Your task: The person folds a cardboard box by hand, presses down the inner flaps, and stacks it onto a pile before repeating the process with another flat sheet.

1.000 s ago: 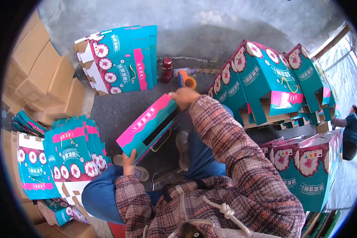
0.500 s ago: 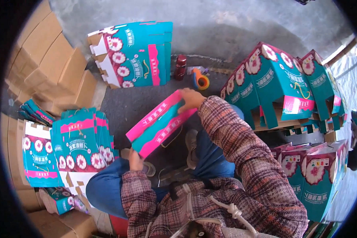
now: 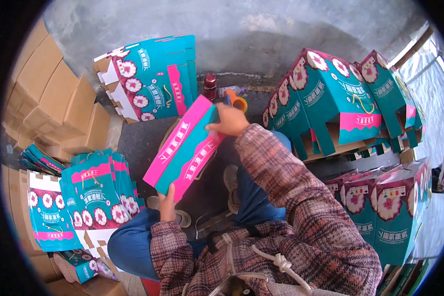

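Slanting between hands (image 3: 232, 120) (image 3: 167, 207), pink and teal carton (image 3: 184, 150), gripped near opposite ends

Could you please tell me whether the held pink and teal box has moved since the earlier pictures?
Yes, the box has moved: its upper end now sits higher in view, closer to the red flask.

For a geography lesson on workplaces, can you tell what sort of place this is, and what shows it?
Probably a small packing workshop or storeroom: plain brown cartons are piled on the left, flattened teal boxes lie stacked near them, and assembled boxes stand on the right.
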`<move>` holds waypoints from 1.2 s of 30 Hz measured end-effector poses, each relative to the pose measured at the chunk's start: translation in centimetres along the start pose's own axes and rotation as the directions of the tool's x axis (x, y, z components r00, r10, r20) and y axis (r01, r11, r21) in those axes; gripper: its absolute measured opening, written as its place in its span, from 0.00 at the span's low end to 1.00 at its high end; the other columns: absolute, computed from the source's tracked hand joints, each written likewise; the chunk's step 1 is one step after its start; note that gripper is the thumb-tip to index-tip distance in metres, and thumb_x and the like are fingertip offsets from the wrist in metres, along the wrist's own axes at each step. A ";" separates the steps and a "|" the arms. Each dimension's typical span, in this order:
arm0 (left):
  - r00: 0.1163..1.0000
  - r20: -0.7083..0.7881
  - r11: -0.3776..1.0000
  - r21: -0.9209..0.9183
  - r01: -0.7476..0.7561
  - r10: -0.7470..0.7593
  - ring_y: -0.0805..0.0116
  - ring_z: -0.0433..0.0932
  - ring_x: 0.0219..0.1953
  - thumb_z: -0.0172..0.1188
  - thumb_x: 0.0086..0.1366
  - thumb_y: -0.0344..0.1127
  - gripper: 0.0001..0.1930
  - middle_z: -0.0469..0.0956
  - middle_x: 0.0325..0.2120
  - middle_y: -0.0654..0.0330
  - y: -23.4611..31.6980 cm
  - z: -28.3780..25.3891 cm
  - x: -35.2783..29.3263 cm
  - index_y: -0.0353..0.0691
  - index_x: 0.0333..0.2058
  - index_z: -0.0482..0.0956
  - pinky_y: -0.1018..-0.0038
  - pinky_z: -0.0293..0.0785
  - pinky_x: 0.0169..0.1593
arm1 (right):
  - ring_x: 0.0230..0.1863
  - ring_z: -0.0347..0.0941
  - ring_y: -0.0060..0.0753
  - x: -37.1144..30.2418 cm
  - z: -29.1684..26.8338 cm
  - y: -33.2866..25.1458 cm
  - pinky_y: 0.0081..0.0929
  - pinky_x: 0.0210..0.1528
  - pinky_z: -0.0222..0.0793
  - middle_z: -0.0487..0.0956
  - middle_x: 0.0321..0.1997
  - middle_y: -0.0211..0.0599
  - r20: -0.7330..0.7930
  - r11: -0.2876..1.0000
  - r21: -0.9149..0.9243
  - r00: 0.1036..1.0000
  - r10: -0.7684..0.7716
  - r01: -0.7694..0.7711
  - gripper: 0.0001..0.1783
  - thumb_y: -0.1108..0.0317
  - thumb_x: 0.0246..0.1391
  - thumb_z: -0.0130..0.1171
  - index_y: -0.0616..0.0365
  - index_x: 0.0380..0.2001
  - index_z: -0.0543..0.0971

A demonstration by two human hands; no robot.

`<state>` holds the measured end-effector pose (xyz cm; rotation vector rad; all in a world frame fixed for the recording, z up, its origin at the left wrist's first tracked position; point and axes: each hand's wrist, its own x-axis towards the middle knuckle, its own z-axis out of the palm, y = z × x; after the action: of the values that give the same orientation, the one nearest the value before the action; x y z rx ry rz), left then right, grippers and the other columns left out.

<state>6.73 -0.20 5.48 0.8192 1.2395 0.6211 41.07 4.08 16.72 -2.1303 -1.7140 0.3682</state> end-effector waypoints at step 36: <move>0.003 0.810 -0.007 0.009 -1.000 0.587 0.43 0.60 0.62 0.72 0.47 0.38 0.55 0.56 0.62 0.38 16.6 45.0 -12.2 0.32 0.66 0.42 0.60 0.60 0.63 | 0.70 0.48 0.56 -23.6 -23.1 9.3 0.46 0.69 0.43 0.53 0.69 0.57 -0.994 0.990 -0.111 0.027 -0.109 -0.086 0.32 0.69 0.55 0.50 0.69 0.62 0.59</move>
<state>48.08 -9.30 31.10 2.3538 -0.0309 0.8283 53.96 -23.55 32.44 -1.5427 -0.7650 -1.1544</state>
